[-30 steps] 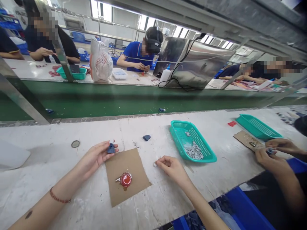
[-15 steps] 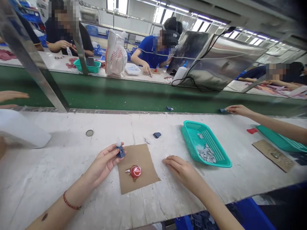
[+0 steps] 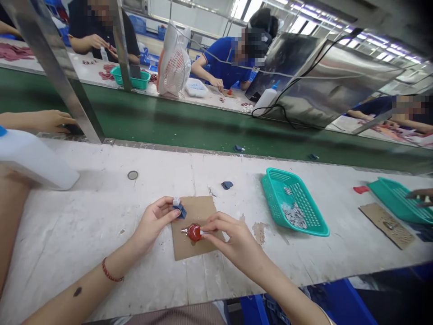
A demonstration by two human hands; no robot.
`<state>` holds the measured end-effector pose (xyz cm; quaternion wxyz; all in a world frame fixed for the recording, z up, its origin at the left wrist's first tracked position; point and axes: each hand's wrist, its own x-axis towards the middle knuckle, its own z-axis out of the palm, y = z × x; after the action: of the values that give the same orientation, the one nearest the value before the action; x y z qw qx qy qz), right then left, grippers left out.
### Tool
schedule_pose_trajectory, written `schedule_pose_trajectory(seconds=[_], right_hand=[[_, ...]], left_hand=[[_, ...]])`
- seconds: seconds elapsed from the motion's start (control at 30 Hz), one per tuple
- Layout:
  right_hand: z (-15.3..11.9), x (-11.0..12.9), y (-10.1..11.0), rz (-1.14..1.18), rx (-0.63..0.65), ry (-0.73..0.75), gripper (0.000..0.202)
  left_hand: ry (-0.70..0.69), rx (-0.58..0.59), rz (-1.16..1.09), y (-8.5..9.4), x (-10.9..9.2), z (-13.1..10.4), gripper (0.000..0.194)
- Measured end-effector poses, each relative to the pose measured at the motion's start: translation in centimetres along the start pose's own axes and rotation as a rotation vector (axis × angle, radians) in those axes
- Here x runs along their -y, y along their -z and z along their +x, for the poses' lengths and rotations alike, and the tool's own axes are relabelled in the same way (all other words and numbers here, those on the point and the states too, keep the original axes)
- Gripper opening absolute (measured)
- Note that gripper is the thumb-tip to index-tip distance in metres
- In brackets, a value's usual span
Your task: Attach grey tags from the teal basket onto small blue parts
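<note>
My left hand pinches a small blue piece, and a whitish tip stands out at its top. Over the cardboard, the thumb and fingers of my right hand close on a small pale piece, which meets the edge of a glossy red blob. The pale piece is too small and covered to tell its kind. Another small blue piece lies on the table behind the cardboard.
A green basket to the right holds several small grey-white pieces. A bottle cap and a large white bottle are on the left. Beyond the table runs a green belt carrying blue pieces. Co-workers' hands are at both sides.
My right hand has moved left from the bare table to the red blob, its fingers now pinched on a pale piece. A co-worker's hand on the right has left a blue piece on the belt.
</note>
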<state>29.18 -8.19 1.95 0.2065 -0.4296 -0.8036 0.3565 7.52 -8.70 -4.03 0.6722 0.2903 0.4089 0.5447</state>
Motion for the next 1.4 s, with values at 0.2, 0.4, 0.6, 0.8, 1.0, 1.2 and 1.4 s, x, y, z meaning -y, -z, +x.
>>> schedule_pose_trajectory(seconds=[0.2,0.4,0.6,0.8,1.0,1.2,1.4], right_hand=[[1.1,0.4,-0.5,-0.12,0.11,0.004,0.019],[1.2,0.7,-0.4,-0.072,0.141,-0.035,0.021],[2.1,-0.2,0.5,0.375,0.013,-0.354,0.014],[3.7,-0.3,0.0,0.622,-0.045,-0.48,0.03],[4.8,0.3,-1.2,0.671,-0.037,-0.438,0.029],[5.0,0.3,-1.6,0.615,0.002,-0.397,0.028],[5.0,0.3,-1.9,0.611,-0.014,-0.321,0.023]], left_hand=[[-0.035,0.024,0.024,0.1,-0.1,0.1,0.025],[-0.041,0.066,0.022,-0.1,0.0,0.0,0.021],[-0.067,0.087,0.035,-0.3,0.6,0.0,0.017],[-0.069,0.075,0.025,-0.4,1.1,-0.1,0.019],[-0.074,0.056,0.01,-0.4,1.0,-0.2,0.021],[-0.085,0.062,0.002,-0.4,0.9,-0.3,0.019],[-0.097,0.066,0.015,-0.4,0.9,-0.4,0.018]])
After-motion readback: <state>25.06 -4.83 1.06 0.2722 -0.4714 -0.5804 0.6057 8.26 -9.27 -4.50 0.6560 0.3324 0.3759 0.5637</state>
